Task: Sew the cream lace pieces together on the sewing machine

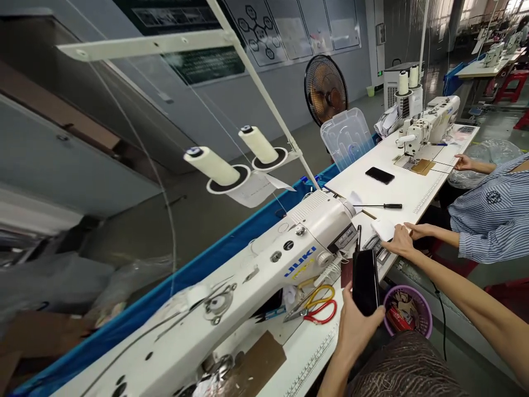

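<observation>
My left hand [354, 330] is closed round a flat black object, like a phone [365, 281], held upright at the table's front edge beside the white JUKI sewing machine [264, 270]. A dark red piece [346, 273] shows just behind it. My right hand [397, 242] reaches further along the table, fingers lying flat on a small white piece [383, 228] by the machine's control panel. A co-worker's hand [418, 229] touches the same white piece from the right.
Yellow- and red-handled scissors [318, 306] lie under the machine arm. A screwdriver [380, 206] and black phone [379, 175] lie on the white table [413, 190]. A purple basket [408, 310] hangs below the edge. The striped-shirted co-worker [491, 212] sits right, by a second machine [427, 125].
</observation>
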Motion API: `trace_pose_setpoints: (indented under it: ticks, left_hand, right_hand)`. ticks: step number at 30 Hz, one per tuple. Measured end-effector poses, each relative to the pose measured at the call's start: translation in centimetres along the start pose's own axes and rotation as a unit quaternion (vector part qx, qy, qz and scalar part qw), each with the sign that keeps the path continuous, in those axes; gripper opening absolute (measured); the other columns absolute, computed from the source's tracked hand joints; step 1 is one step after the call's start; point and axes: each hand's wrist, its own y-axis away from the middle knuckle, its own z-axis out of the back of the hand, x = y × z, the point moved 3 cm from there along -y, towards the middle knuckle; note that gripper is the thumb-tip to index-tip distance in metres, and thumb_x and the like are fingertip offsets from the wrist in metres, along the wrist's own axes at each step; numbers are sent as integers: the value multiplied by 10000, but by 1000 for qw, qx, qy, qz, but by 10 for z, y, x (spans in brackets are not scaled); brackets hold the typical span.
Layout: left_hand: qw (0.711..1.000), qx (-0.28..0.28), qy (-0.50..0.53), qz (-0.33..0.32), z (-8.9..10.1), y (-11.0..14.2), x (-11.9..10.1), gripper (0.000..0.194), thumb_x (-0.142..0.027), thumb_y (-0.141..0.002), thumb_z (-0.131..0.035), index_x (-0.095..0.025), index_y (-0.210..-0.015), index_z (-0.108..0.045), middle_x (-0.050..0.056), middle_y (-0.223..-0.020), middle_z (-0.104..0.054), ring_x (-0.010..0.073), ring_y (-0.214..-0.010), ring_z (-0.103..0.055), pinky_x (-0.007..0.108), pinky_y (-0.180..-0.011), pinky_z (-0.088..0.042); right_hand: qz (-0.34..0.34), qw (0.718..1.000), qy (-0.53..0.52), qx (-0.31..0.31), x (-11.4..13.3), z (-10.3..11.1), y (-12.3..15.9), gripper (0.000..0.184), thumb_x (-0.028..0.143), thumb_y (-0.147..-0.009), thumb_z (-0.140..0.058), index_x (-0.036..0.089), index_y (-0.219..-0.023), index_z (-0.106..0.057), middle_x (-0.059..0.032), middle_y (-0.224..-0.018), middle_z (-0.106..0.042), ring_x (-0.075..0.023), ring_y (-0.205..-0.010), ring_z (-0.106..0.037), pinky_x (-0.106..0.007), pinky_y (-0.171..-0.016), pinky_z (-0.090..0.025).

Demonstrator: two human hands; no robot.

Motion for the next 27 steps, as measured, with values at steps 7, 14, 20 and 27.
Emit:
trace_pose_setpoints:
  ticks: [7, 14, 20, 27]
  left_hand:
    - [993, -73, 87, 25, 20, 36, 45, 813, -330, -613, -737, -178, -1315, -357, 153, -1288, -580, 281, -1196, -573, 395, -1052, -424]
    - [991, -22, 127, 31, 13, 23, 29, 792, -319, -625, -754, -164, -1294, -359, 161, -1250, -601, 277, -1129, -611, 381, -975, -481]
    - [996, -57, 66, 28, -2, 7, 3, 790, -256, -622, -768, -141, -1283, -353, 159, -1156, -630, 289, -1070, -632, 404, -937, -495]
    - [996, -10, -16, -87, -13, 9, -23, 971, -309, -608, -753, -63, -1428, -294, 253, -1499, -321, 381, -1436, -268, 463, -1174, -280]
  right_hand:
    - [50, 998, 30, 14, 32, -21, 4, 536, 350, -696, -683, 75, -1112, -486, -215, -1197, -540, -318, -1129, -487, -392, -922, -411]
    - [50, 998, 1, 21, 38, 1, 17, 558, 350, -761, -677, 62, -1198, -485, -248, -1281, -506, -359, -1222, -426, -473, -1005, -353]
    - [126, 981, -102, 107, 58, 26, 93, 478, 490, -899, -531, 153, -1239, -521, -121, -1166, -626, -232, -1066, -608, -326, -879, -495]
    - [33, 936, -301, 178, 70, 17, 113, 533, 506, -767, -690, 147, -1142, -571, -89, -1084, -682, -225, -997, -647, -342, -859, -532]
